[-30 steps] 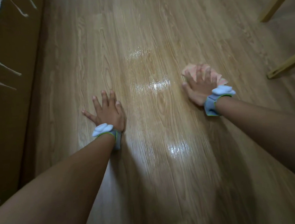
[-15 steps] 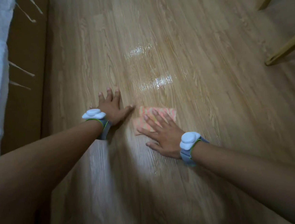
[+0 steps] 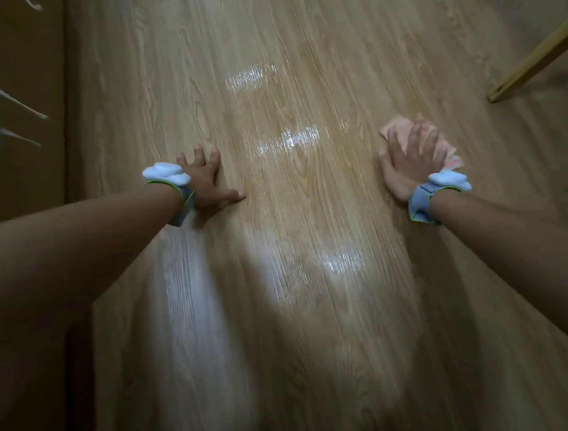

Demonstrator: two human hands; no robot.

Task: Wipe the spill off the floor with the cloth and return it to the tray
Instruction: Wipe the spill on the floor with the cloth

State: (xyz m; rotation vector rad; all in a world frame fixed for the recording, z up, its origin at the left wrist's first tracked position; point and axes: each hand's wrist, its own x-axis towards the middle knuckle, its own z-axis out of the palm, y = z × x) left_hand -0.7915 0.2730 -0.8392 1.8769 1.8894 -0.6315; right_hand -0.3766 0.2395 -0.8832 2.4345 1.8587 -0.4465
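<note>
Fingers (image 3: 415, 137) of the right hand (image 3: 407, 163) press flat on the cloth (image 3: 440, 148); the wet patch (image 3: 298, 137) lies to its left, between both hands. Left hand (image 3: 205, 180) rests splayed on the floor (image 3: 328, 24), holding nothing.

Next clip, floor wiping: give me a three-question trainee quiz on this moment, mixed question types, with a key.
1. True or false: the left hand is pressing the cloth to the floor.
2. Multiple choice: where do the shiny wet patches lie? A) between the two hands; B) under the left hand; C) beyond the wooden legs at the right.
3. Fill in: the right hand lies flat with its fingers spread on a ____ cloth.

Key: 1 false, the left hand rests bare on the floor and the right hand presses the cloth; 2 A; 3 pink. The tray is not in view.
</note>
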